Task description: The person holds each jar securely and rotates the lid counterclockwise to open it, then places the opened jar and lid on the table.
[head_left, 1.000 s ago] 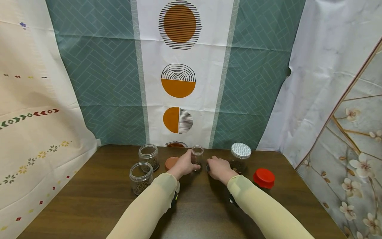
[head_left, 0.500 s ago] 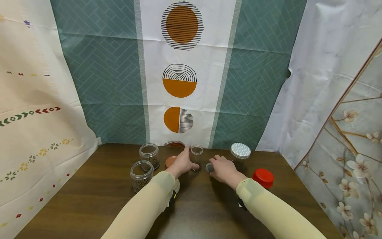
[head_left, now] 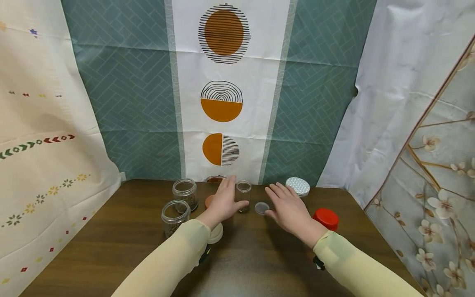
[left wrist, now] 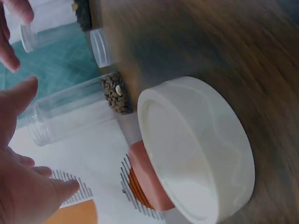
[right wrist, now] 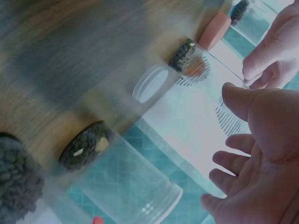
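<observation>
A slim clear jar (head_left: 243,192), uncapped, stands upright at the back middle with brown pellets (left wrist: 116,93) in its bottom. My left hand (head_left: 224,203) is just left of it, fingers spread, the thumb overlapping the jar in the head view. To the jar's right, a small clear lid (head_left: 262,208) lies flat on the table. My right hand (head_left: 288,209) hovers right of that lid with fingers extended and nothing in its grasp. Beneath my left wrist are a cream lid (left wrist: 196,149) and, farther back, an orange lid (left wrist: 148,179).
Two wide uncapped jars of pellets, one at the back (head_left: 184,189) and one nearer (head_left: 176,212), stand on the left. Behind my right hand is a jar with a patterned white lid (head_left: 298,186). A red-lidded jar (head_left: 326,218) stands farther right. Curtains hang behind the table (head_left: 241,268).
My right hand has let go of the small clear lid and drawn back to the right. My left hand's fingers have straightened, and it has shifted slightly left of the slim jar.
</observation>
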The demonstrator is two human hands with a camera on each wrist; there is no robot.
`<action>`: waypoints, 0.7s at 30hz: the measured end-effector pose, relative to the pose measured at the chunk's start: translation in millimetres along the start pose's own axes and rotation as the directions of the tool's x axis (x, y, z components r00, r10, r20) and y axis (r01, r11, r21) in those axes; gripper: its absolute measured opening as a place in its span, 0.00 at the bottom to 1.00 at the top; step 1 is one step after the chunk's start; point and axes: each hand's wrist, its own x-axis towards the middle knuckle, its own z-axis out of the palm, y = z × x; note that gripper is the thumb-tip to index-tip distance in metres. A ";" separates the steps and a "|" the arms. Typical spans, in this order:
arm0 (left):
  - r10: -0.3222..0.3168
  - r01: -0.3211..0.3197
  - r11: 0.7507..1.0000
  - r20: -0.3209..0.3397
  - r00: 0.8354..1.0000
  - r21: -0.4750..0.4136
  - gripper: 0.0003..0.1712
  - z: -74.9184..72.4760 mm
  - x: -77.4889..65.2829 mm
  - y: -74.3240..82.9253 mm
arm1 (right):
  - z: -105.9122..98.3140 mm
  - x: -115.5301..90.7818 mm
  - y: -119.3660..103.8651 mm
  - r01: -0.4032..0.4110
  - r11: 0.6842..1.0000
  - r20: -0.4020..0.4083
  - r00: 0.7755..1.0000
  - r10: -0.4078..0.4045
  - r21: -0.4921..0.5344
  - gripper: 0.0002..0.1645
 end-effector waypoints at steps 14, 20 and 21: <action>0.131 -0.124 0.955 -0.009 0.991 0.269 0.60 -9.5 -24.3 15.0 | -14.9 -19.6 28.5 -0.091 0.995 -0.010 0.996 0.090 -0.040 0.49; 0.169 -0.159 0.925 0.001 0.986 0.345 0.60 -7.7 -30.0 17.4 | -12.5 -25.1 40.5 -0.153 0.988 0.021 0.988 0.154 -0.036 0.50; 0.178 -0.167 0.921 0.001 0.984 0.353 0.60 -7.5 -31.2 17.9 | -12.2 -25.6 42.2 -0.163 0.986 0.029 0.986 0.164 -0.037 0.50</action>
